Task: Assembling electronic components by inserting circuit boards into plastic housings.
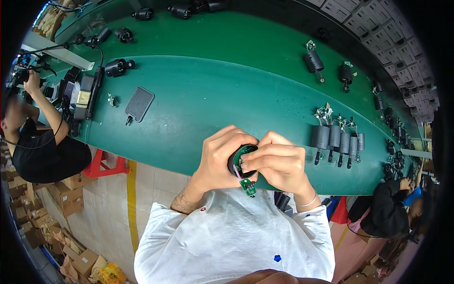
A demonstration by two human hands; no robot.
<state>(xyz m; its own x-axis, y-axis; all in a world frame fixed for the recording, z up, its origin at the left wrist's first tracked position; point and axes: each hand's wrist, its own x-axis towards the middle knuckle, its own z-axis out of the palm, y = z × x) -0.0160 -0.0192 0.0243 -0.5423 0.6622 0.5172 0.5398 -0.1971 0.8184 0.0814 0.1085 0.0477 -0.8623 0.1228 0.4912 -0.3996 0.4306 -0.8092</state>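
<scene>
My left hand (218, 154) is wrapped round a black cylindrical housing (231, 163), its open end turned up toward me. Inside that end a green circuit board shows. A small green circuit board (247, 187) hangs out over the rim on thin pale wires. My right hand (280, 161) has its fingertips pinched together at the mouth of the housing, over the inner board. Whatever those fingertips hold, if anything, is hidden. Both hands are close to my chest, above the near edge of the green table (189, 109).
Several dark grey cylinders (333, 137) with loose boards stand to the right. A flat grey mesh panel (140, 104) and a small part (112, 100) lie to the left. More cylinders (313, 61) line the green surface beyond. People work at both sides; a red stool (105, 164) stands at left.
</scene>
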